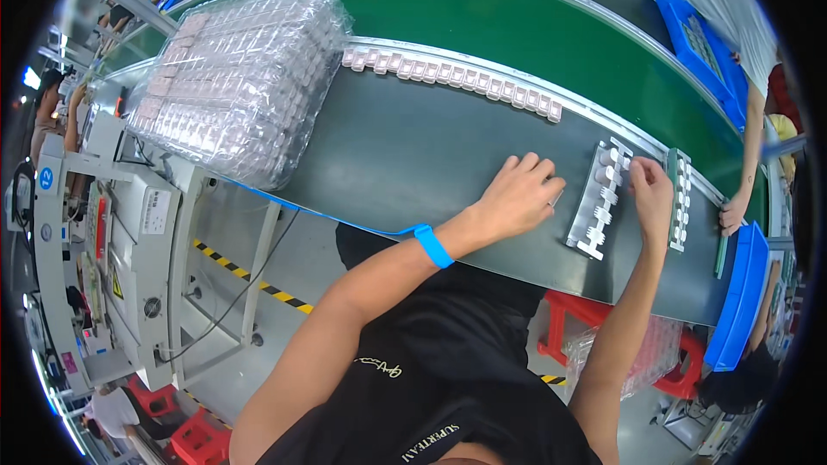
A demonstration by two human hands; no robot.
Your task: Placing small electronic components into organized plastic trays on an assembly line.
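Observation:
My left hand [515, 196], with a blue band at the wrist, hovers over the dark worktop left of a metal fixture [586, 198]. Its fingers curl downward, with a small glint between thumb and forefinger; what they hold is too small to name. White and greyish small parts [605, 174] sit in a line along this fixture. At the fixture's upper right side is my right hand [652, 196], its fingertips drawn together; anything between them is hidden. Just right of that hand lies a second fixture [681, 202] carrying a row of small white parts.
A row of small pale pink pieces [452, 76] lines the worktop's far edge, beside a green conveyor belt [482, 13]. A large plastic-wrapped stack [245, 77] stands at left. Blue trays [739, 297] are at right, where another person's hand [733, 213] rests. Red stools stand below.

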